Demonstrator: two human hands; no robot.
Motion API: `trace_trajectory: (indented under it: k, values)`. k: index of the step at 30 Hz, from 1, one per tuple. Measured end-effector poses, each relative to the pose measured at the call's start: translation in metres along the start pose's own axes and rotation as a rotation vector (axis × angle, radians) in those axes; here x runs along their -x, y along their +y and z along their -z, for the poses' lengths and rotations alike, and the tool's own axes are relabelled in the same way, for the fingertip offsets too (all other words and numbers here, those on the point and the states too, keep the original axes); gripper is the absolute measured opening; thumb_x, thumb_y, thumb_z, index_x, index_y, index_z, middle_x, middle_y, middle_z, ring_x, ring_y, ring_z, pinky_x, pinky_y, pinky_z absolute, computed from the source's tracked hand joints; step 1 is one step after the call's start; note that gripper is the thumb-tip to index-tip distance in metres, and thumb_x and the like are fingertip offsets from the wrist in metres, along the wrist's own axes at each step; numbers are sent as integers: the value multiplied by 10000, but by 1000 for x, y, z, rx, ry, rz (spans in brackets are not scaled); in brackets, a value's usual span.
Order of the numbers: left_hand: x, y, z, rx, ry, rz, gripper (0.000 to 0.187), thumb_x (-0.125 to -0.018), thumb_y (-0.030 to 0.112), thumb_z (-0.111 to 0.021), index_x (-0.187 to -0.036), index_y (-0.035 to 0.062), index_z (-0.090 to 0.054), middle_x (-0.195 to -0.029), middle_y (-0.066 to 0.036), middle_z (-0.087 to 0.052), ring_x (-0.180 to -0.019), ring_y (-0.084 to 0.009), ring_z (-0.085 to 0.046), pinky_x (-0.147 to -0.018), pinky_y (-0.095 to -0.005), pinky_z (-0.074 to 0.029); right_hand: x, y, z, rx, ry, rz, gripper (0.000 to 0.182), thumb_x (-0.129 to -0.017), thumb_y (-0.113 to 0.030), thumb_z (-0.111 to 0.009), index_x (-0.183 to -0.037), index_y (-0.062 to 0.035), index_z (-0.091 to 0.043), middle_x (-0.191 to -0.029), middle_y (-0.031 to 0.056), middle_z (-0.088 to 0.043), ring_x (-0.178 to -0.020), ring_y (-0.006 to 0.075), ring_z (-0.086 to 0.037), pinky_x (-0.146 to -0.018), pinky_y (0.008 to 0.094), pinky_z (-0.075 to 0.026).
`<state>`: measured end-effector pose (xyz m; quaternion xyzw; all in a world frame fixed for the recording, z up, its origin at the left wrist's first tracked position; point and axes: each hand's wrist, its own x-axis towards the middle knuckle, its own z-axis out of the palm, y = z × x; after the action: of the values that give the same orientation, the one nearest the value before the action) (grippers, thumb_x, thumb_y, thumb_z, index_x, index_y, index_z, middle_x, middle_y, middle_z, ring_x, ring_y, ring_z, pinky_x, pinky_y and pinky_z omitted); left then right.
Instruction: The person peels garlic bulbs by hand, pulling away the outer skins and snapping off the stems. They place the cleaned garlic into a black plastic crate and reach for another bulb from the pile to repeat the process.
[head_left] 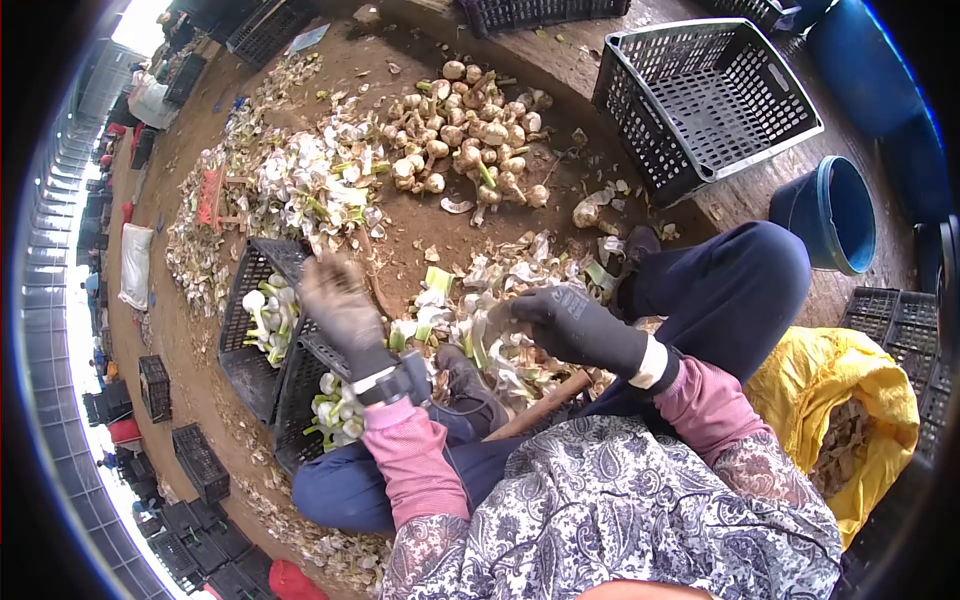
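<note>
My left hand [342, 300], gloved and smeared by motion, is over the inner edge of two black crates [247, 345]; its fingers are too blurred to read. Trimmed white garlic bulbs [268, 318] lie in the far crate, and more garlic bulbs [338, 412] are in the near one. My right hand [578, 322], in a dark grey glove, is in front of my knee with its fingers curled together. Pale papery garlic skin [497, 325] shows at its fingertips; what the fingers grip I cannot tell. Below lie cut green stalks [432, 290] and peelings.
A pile of untrimmed garlic [470, 130] lies ahead on the dirt floor, with a heap of peelings [320, 175] to its left. At the right are a large black crate [715, 105], a blue bucket [835, 215] and a yellow sack [850, 385]. A wooden handle [540, 405] lies between my legs.
</note>
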<state>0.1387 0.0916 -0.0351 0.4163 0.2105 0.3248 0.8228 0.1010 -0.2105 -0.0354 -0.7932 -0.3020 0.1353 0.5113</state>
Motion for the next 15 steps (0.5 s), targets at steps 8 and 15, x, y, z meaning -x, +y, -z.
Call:
trace_trajectory:
  k: [8,15]
  values:
    - [-23,-258,-19,-1249,-1033,-359,462,-858,147,-674,-1310,73,-617,-1291,-138,-644,-1190,-322,-609,-1073,-429,-454,5,2,21,113,33,-138,459,-819,-6,-576,-1241,-176,-631,-947,125,-656,-832,352,-672,-689,465,-531]
    - [-48,-351,-42,-1886,-1195,-529,371,-874,130,-634,-1242,174,-660,-1529,-143,-441,-1368,-394,-450,-1066,-477,-464,-5,5,44,131,39,-294,507,-827,-2,-570,-1300,-180,-614,-1048,113,-684,-893,328,-686,-750,441,-548]
